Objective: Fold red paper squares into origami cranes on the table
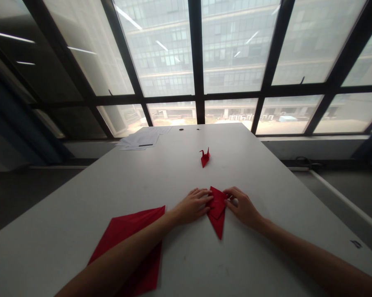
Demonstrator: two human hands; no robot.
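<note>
Paper lies under our fingers: a small red folded piece [217,206], flat on the white table [180,173] between our 2 hands. Our left hand [194,206] is open and palm down, its fingers slightly spread over the paper's left side, probably to stop so light a thing from sliding. Our right hand [243,208] is half curled, thumb and forefinger at the right edge with a gap behind their tips; we cannot tell whether they pinch the paper or only touch it. Working from both sides seems to let us steady the layers and keep the edges in line.

Beyond our hands stands 1 red folded bird [205,159], perhaps set there so that we can see it without our arms crossing it. A larger red sheet [124,227] lies at our left, partly beneath our left forearm, within easy reach.

Our folded piece looks matt and crisp, kite-like, with a blunt layered flap above a long point aimed towards us. The bird is all thin, sharp peaks, while the larger sheet is broad and angular, with faint creases. White papers [136,141] overlap loosely at the far left, a slim dark object [145,145] on top
</note>
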